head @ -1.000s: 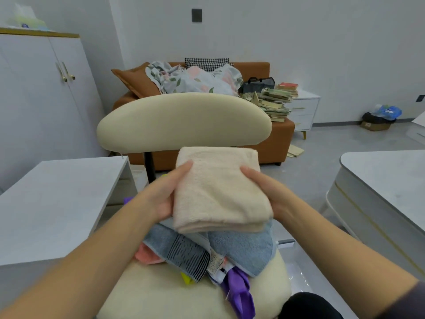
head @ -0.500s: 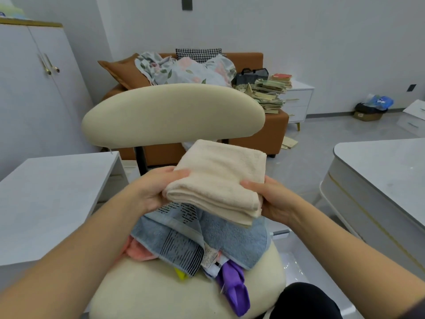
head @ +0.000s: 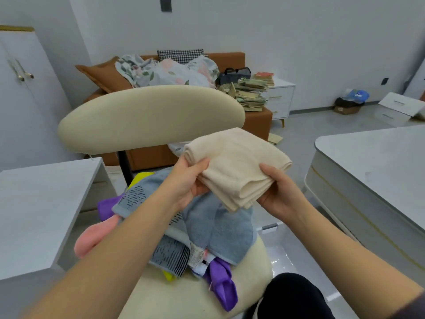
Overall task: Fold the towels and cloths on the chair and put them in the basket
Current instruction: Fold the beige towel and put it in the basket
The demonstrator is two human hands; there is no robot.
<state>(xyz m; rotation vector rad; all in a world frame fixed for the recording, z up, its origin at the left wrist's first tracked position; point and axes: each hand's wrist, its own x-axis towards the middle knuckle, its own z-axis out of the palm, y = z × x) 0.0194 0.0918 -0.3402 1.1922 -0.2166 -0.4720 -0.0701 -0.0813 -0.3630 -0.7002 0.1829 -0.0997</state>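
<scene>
— So, where is the cream towel (head: 239, 166) now?

— Up in the air, folded into a thick little block. It is over the right side of the chair (head: 149, 116) seat and does not touch the pile.

— Who has it?

— Both hands. The left hand (head: 186, 183) has its grip on the left edge, thumb on top and fingers under. The right hand (head: 279, 194) has its grip on the near right corner the same way. Both are closed on the towel.

— What changed?

— A second ago the towel was lower, right over the middle of the pile, and the hands held it by its sides. Now it has gone up and over to the right, and it is tipped a bit.

— What does that mean?

— I think the folding of this one is done. It looks like it is on its way to the basket.

— Where is the basket?

— I see a pale bin (head: 271, 226) on the floor just beside the chair, on the right. That may be it, but I can only see a part.

— And the rest?

— Lots left. A blue towel (head: 220, 229), a pink cloth (head: 92, 240), a purple cloth (head: 222, 286) and a bit of yellow cloth (head: 140, 178) lie in a messy heap on the seat. None of them look folded.
</scene>
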